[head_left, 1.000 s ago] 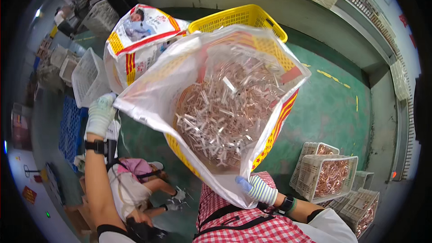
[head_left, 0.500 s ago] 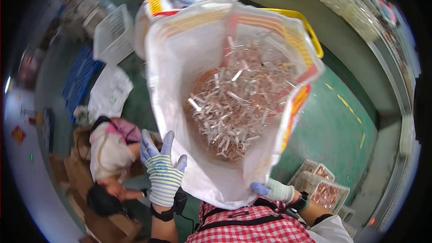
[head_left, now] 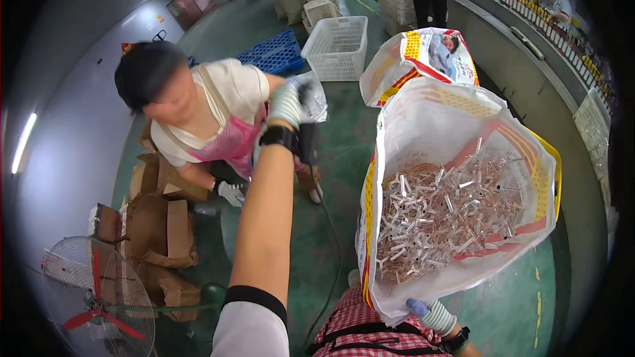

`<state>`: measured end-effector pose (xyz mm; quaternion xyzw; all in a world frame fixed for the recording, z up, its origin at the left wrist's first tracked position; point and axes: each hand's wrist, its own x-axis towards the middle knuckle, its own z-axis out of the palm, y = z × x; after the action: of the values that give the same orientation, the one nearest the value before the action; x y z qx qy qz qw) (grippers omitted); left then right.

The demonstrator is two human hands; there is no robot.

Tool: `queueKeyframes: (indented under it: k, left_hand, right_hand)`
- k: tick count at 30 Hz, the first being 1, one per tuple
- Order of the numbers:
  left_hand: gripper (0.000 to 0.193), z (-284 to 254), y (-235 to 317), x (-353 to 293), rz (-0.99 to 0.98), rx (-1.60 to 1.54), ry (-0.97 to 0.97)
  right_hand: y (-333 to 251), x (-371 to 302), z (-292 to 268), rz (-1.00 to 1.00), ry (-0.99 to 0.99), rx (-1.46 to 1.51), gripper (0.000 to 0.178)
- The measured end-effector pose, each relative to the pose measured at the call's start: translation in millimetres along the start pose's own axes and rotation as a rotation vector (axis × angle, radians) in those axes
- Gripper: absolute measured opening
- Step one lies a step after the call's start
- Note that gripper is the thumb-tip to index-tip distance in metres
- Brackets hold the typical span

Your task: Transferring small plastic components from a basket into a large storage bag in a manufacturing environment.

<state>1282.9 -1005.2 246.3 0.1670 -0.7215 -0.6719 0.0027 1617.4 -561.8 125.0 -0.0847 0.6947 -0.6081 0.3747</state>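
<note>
A large white woven sack (head_left: 456, 102) with yellow and red printing stands with its mouth wide. Inside lies a tangled heap of thin copper-coloured wire and silvery strips (head_left: 450, 205). My right hand (head_left: 433, 316), in a striped glove with bluish fingertips, grips the sack's near rim. Stretched forward and away from the sack, my left hand (head_left: 289, 104) wears the same kind of glove. Its fingers are smeared by motion, so whether it holds anything is unclear. Beside its wrist hangs a dark object (head_left: 307, 142), with a cable running down toward the floor.
A co-worker (head_left: 215, 106) in a pink apron is close by on the left. Cardboard boxes (head_left: 155, 228) and a caged fan (head_left: 99, 301) stand nearer. Farther off are a blue pallet (head_left: 274, 51), a white crate (head_left: 336, 46) and a second printed sack (head_left: 387, 69). A low wall (head_left: 529, 86) runs along the right.
My left hand has left the sack's side and reached forward. The view has swung up, so the sack sits farther right. The bent-over co-worker is now more upright. My right hand still grips the rim.
</note>
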Motion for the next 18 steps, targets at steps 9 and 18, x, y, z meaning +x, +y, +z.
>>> queueKeyframes:
  k: [9, 18]
  left_hand:
    - [0.057, 168, -43, -245, 0.805, 1.180, -0.455]
    - [0.051, 174, -120, -319, 0.215, 1.073, -1.201]
  right_hand:
    - [-11, 25, 0, 0.069, -0.115, 0.071, 0.053]
    - [4, 10, 8, -0.128, -0.066, 0.044, 0.036]
